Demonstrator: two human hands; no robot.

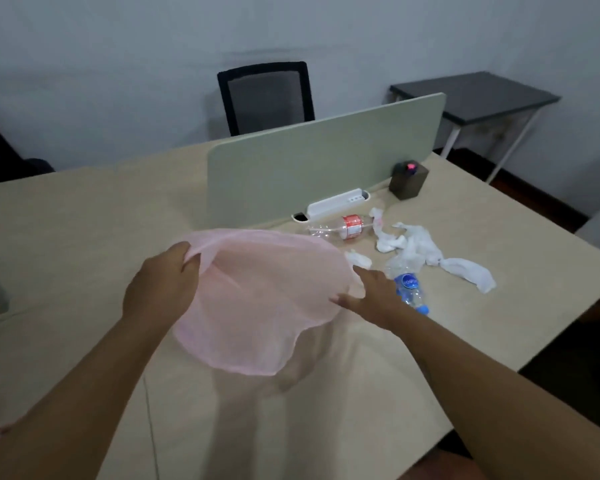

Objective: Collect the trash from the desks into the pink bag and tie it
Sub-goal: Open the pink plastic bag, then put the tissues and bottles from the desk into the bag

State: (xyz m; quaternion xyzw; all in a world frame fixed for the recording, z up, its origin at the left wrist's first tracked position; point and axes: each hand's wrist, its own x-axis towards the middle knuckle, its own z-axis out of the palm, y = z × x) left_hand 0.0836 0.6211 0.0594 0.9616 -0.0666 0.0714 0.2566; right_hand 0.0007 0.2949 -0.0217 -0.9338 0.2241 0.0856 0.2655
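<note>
A thin pink bag (pixel 257 299) is held wide above the beige desk (pixel 84 237), its mouth facing me. My left hand (pixel 163 285) grips the rim on the left side. My right hand (pixel 371 296) pinches the rim on the right side. Trash lies just to the right: a clear bottle with a red label (pixel 347 227) on its side, a crushed bottle with a blue label and cap (pixel 409 289) beside my right hand, crumpled white tissues (pixel 430 251), and a small white scrap (pixel 359 258) behind the bag's edge.
A pale green divider panel (pixel 309 168) stands behind the trash, with a white power strip (pixel 336 204) at its foot. A dark square pen holder (pixel 408 180) sits at the back right. A black mesh chair (pixel 265 97) and a dark side table (pixel 471 93) stand beyond the desk.
</note>
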